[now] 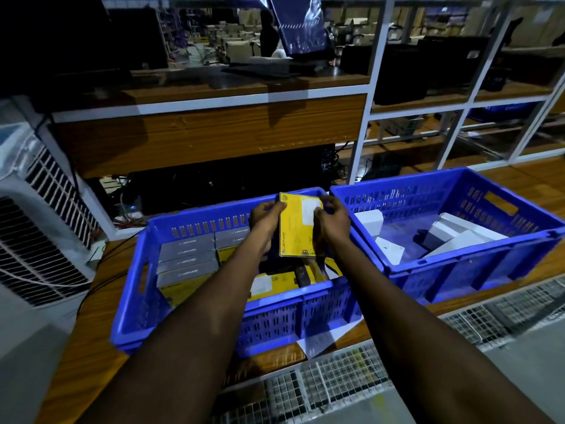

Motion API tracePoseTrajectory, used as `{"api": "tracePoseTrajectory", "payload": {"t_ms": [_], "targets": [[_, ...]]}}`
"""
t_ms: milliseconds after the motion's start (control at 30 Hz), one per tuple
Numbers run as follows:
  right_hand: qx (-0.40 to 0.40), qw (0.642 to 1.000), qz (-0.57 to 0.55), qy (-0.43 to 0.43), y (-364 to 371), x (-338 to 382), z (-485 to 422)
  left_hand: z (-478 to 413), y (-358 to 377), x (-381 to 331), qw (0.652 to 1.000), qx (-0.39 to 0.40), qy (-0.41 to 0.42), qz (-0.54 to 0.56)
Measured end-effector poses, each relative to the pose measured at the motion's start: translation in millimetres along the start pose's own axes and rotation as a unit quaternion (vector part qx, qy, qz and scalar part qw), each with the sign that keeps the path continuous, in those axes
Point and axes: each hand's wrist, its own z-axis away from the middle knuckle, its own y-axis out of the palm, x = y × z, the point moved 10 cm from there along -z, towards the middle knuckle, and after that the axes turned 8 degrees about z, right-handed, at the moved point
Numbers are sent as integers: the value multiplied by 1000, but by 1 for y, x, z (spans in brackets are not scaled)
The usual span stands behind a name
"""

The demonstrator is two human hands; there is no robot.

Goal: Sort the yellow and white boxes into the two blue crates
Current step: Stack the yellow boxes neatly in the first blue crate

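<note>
I hold a yellow box [295,228] upright above the left blue crate [134,289]. My left hand [265,216] grips its left edge and my right hand [331,220] grips its right edge. In that crate, several grey-sided boxes [186,260] stand in a row at the left and more yellow boxes [275,284] lie near the front. The right blue crate [458,267] holds several white boxes [452,232], lying loose and tilted.
Both crates sit on a wooden bench [91,341] with a wire mesh edge [336,381] at the front. A white sheet of paper [324,338] lies under the left crate. A white cooler unit [36,215] stands at the left. Wooden shelving [214,133] rises behind.
</note>
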Motion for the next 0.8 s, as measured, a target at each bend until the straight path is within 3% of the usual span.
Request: {"api": "tracePoseTrajectory", "payload": {"t_ms": [133,267,467,633,800], "targets": [[67,983,-146,86,28,-4,2,10,-15,-22,997,27,-1,77],[118,954,-241,132,55,-4,10,12,-34,-31,998,33,12,57],[67,906,-365,204,78,-11,19,7,-71,-31,997,27,30,-71],[97,911,-340,212,101,-13,26,14,-97,-37,996,10,35,-77],[94,984,-122,91,100,-3,14,12,-114,-50,989,-17,77,-127]]}}
